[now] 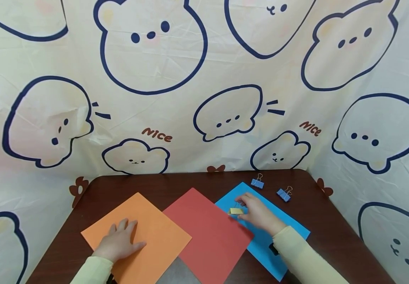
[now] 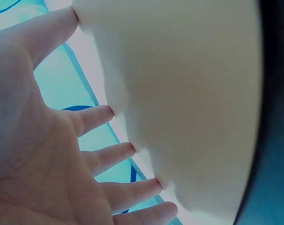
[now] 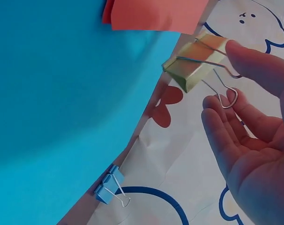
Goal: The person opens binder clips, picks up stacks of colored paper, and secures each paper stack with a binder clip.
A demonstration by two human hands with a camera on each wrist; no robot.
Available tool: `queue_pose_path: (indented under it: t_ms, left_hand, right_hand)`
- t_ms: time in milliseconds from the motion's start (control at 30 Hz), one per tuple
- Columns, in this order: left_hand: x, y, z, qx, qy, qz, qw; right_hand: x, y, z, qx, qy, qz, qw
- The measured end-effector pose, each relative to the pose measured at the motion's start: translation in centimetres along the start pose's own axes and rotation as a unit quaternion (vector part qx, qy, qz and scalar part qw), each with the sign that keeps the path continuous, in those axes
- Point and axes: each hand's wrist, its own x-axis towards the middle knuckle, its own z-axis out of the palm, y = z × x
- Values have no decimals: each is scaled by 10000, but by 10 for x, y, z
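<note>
My left hand [image 1: 119,241] rests on an orange paper sheet [image 1: 158,236], its fingers spread. In the left wrist view, the fingertips [image 2: 125,149] touch the pale-looking sheet [image 2: 189,93]. My right hand [image 1: 261,215] holds a yellow binder clip [image 1: 236,211] by its wire handles, over the blue paper sheet [image 1: 261,241] and near the edge of the red paper sheet [image 1: 208,232]. From the right wrist, the yellow binder clip [image 3: 193,61] shows the thumb on one handle and fingers at the other. Whether its mouth is parted cannot be told.
Two blue binder clips [image 1: 257,183] [image 1: 284,194] stand at the back right of the dark brown table [image 1: 115,184]. The red sheet overlaps the blue one, and the orange overlaps the red. A grey patch [image 1: 178,272] shows at the front. Behind hangs a bear-print cloth [image 1: 179,114].
</note>
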Motion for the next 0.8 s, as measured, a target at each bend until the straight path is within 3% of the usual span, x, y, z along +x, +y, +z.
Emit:
queue_pose_path:
  t_ms: [233, 367, 600, 800]
  left_hand:
    - [0, -1, 0, -6, -10, -6, 10000]
    - [0, 0, 1, -2, -9, 4, 10000]
    - [0, 0, 0, 1, 47, 40, 10000]
    - [0, 1, 1, 0, 1, 26, 10000]
  right_hand:
    - [-1, 5, 1, 298, 171, -13, 9994]
    - [-2, 7, 0, 656, 201, 184, 9975]
    - [-2, 10, -3, 1625, 158, 519, 9852]
    - [-2, 17, 1, 1927, 206, 679, 9787]
